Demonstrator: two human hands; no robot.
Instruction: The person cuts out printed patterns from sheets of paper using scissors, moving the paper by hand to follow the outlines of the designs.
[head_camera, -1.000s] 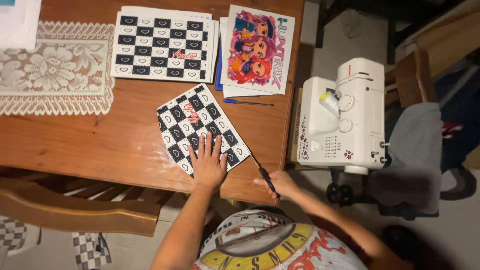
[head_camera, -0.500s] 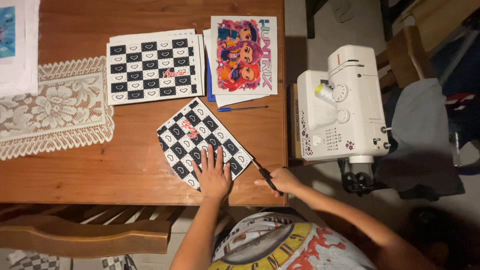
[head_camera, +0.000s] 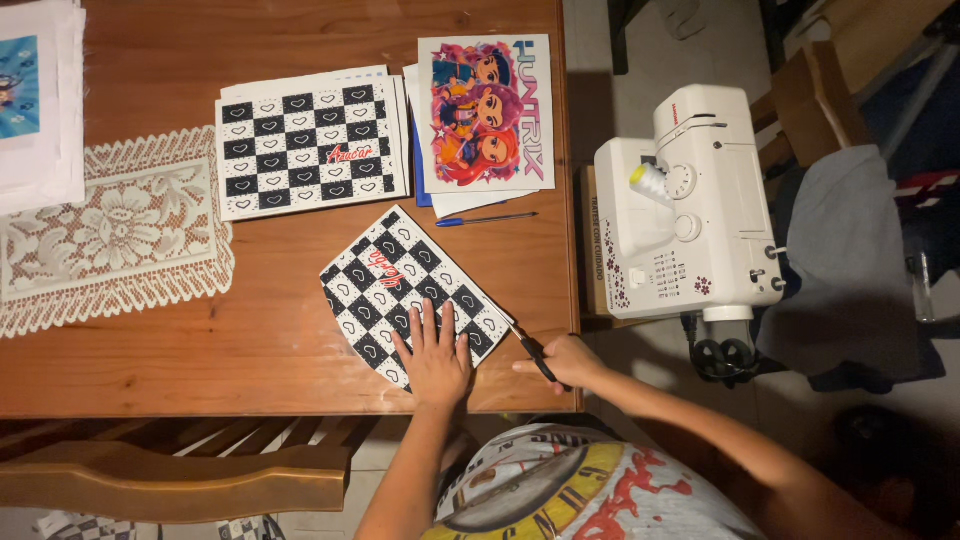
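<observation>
scissors (head_camera: 532, 352) sit closed in the right hand (head_camera: 570, 362), blades at the lower right edge of the checkered sheet (head_camera: 405, 290) near the table (head_camera: 200, 360) edge. left hand (head_camera: 435, 360) lies flat, fingers spread, pinning it. cutting looks barely begun; most of the edge seems left.

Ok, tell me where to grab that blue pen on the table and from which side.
Take the blue pen by the middle of its barrel, coming from above with fingers on its near and far sides. It lies flat and nearly level, across the wooden table, with bare wood on its near side; its far side sits close under the stacked sheets.
</observation>
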